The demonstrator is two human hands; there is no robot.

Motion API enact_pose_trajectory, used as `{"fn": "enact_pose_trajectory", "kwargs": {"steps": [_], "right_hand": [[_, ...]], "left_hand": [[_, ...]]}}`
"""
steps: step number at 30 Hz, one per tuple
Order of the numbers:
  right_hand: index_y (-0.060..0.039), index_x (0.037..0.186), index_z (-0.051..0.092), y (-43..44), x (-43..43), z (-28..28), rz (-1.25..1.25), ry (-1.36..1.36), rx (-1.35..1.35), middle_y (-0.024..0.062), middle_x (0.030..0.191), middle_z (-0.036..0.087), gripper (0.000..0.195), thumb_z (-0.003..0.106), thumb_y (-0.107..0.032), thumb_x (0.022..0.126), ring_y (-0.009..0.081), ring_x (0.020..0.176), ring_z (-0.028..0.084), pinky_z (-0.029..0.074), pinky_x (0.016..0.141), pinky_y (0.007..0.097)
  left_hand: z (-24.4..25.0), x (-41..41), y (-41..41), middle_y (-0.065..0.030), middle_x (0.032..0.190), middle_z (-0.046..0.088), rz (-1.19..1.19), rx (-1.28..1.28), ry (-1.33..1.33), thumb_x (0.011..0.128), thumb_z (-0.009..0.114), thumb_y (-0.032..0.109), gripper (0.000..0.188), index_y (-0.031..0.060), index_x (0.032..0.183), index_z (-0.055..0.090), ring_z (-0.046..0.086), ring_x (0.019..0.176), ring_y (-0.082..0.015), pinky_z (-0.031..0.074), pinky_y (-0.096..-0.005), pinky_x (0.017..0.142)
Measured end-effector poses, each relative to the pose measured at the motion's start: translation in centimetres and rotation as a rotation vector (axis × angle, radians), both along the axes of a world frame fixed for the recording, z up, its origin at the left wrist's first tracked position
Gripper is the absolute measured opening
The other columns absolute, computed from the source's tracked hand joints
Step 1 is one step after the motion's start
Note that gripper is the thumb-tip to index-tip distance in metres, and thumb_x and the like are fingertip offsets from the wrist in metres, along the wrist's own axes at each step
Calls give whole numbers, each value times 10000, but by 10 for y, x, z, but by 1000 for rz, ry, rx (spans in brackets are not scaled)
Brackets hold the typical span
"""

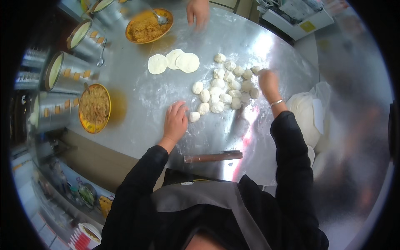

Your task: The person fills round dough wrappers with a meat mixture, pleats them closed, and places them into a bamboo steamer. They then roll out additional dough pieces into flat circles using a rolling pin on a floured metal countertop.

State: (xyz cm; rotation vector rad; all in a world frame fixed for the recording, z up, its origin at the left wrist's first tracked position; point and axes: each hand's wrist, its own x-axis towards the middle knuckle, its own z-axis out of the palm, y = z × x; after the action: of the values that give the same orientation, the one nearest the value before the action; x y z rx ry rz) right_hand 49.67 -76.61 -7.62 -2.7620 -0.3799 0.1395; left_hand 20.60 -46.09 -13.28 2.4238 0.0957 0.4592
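Many small floured dough pieces [217, 83] lie in a loose group on a stainless steel table [140, 125]. At their lower left my left hand [177, 120] rests on the steel, fingers close together, beside the nearest dough piece [194, 117]. My right hand [268, 82], with a bangle at the wrist, is blurred at the group's right edge, by the farthest right pieces; its fingertips are not clear. Three flat round dough wrappers [187, 62] lie farther off, two of them overlapping. A wooden rolling pin [213, 157] lies near the table's front edge.
Two yellow-rimmed dishes of filling, one [94, 108] at left and one [149, 25] at the back with a spoon, stand on the table. Metal containers [67, 73] line the left side. A co-worker's hand [197, 14] is at the far edge. White bags [304, 118] lie at right.
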Motion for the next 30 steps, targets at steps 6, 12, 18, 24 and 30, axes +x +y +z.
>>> {"fn": "enact_pose_trajectory", "kwargs": {"steps": [6,12,18,24,30], "right_hand": [[-164,1275,753,70,12,8,103,-29,152,112,1333,693,351,690,-310,962,373,1197,659,536,1011,448],[-210,1499,573,111,29,-36,385,-91,-135,44,1560,543,554,674,-368,978,299,1465,479,400,1170,596],[-194,1397,615,-14,-39,-47,311,-202,-74,72,1450,596,495,714,-280,920,333,1311,568,483,1024,538],[-171,1320,687,-28,-133,-11,279,-126,-6,92,1385,639,416,723,-273,919,327,1285,564,438,1027,494],[-162,1401,635,96,3,-30,161,-196,245,111,1425,619,456,656,-354,989,338,1337,573,433,1085,568]], "left_hand": [[1,2,2,-110,1335,630,-8,18,55,885,594,-32,232,46,1088,675,568,1280,-370,457,-468,1095],[0,-3,0,-107,1342,628,-15,30,49,878,606,-18,238,43,1096,680,568,1272,-368,466,-465,1085],[-1,0,-2,-112,1346,627,3,-56,50,907,629,16,250,42,1153,667,574,1243,-374,476,-470,1062],[1,-2,-3,-136,1366,610,29,-92,22,948,638,60,271,46,1219,637,572,1244,-382,463,-471,1076],[4,1,-4,-142,1369,610,22,-11,58,948,640,63,273,45,1220,637,567,1261,-383,449,-475,1096]]}}
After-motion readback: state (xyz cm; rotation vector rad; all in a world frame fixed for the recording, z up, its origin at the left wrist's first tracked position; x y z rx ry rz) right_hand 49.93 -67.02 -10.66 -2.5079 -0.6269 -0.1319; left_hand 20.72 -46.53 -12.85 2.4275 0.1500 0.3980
